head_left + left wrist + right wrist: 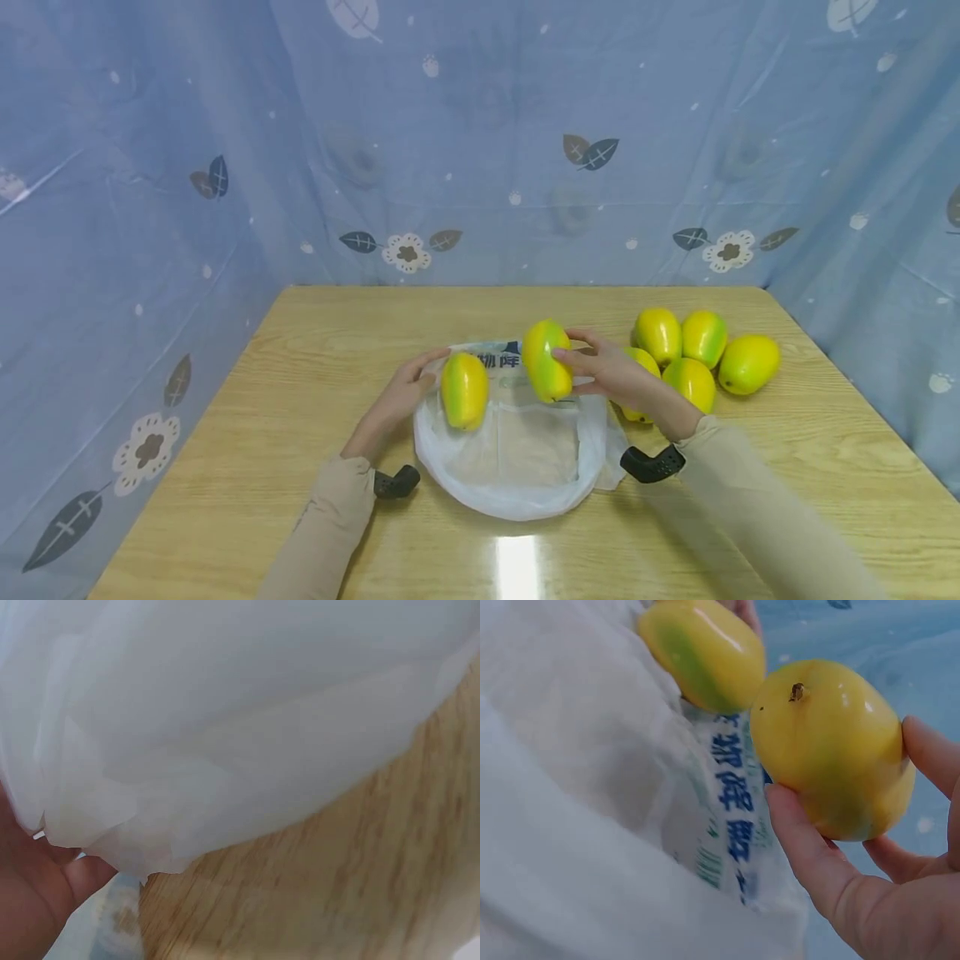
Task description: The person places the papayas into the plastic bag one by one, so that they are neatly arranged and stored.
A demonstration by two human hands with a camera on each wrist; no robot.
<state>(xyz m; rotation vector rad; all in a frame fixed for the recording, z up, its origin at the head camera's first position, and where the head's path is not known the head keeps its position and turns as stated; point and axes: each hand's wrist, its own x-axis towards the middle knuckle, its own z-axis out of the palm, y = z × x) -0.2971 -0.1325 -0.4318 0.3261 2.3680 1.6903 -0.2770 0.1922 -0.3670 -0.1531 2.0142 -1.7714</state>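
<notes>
My right hand (603,367) grips a yellow-green mango (547,361) over the far right part of a white plastic bag (517,504). In the right wrist view, thumb and fingers hold this mango (832,750) around its sides, stem scar showing. A second mango (465,392) is at the bag's left side, right beside my left hand (405,387). That hand holds the bag's left rim; the left wrist view shows the thin film (172,817) over its fingers. Whether those fingers also touch the second mango is hidden.
Several more mangoes (748,364) lie grouped on the wooden table (337,325) to the right, some partly behind my right forearm. A blue patterned curtain (495,150) stands along the table's back and sides. Both wrists wear black devices (652,463).
</notes>
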